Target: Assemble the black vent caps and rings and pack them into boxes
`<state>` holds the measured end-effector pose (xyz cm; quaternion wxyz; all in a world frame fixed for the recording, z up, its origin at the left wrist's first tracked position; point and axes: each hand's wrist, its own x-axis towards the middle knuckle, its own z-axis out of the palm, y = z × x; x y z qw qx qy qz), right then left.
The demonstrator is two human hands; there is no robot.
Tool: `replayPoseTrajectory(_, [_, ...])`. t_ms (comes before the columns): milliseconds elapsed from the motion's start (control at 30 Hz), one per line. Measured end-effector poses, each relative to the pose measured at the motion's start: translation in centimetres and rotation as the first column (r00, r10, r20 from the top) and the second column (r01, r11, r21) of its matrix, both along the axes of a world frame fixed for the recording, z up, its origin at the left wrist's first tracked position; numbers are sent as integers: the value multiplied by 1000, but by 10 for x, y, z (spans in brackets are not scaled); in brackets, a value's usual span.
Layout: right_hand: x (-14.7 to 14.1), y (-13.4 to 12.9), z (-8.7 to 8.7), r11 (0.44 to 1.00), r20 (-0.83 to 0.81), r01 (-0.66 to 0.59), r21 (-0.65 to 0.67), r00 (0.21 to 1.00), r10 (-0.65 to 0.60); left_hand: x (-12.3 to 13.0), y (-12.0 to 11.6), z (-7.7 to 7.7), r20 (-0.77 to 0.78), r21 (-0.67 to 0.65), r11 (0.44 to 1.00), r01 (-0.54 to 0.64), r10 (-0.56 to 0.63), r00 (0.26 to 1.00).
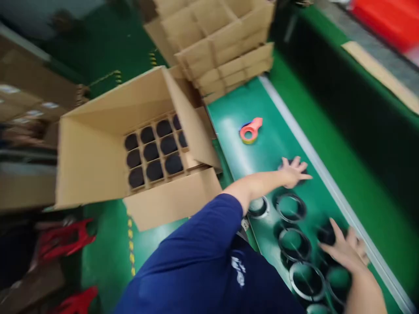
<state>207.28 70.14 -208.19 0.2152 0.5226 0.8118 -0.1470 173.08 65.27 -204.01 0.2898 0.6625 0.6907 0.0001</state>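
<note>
Seemingly silver-edged black rings (290, 195) on a green belt (238, 114); navy sleeve (196, 244).

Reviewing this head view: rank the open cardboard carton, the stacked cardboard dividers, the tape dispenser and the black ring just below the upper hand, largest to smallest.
1. Open cardboard carton
2. Stacked cardboard dividers
3. Black ring and tape dispenser: these look similar, and the ring lies nearer the camera, so I can't rank them.

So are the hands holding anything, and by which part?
It cannot be told. The left hand is spread over a black round piece, and the right hand is at the edge of another black round piece, but blur hides any grip.
</note>
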Motion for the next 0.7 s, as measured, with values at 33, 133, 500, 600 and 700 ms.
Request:
replayPoseTrajectory(33, [14,9,-24,1000,0,10,25,1000,-10,-3,6,-7,-30,-12,999,-36,36,999])
replayPoseTrajectory(133, [25,12,-66,997,-84,67,35,994,-64,-13,-16,-12,-118,170,970,-171,193,974])
replayPoseTrajectory(500, [8,21,-37,989,-331,108,98,941,-70,-15,-373,8,136,689,424,-588,721,680])
replayPoseTrajectory(600, [4,14,-32,975,-340,170,144,934,-113,-65,-414,8,96,581,168,-796,957,272])
replayPoseTrajectory(700, [-7,-2,-19,948,-482,198,249,874,-56,-133,-420,25,-71,479,171,-861,985,155])
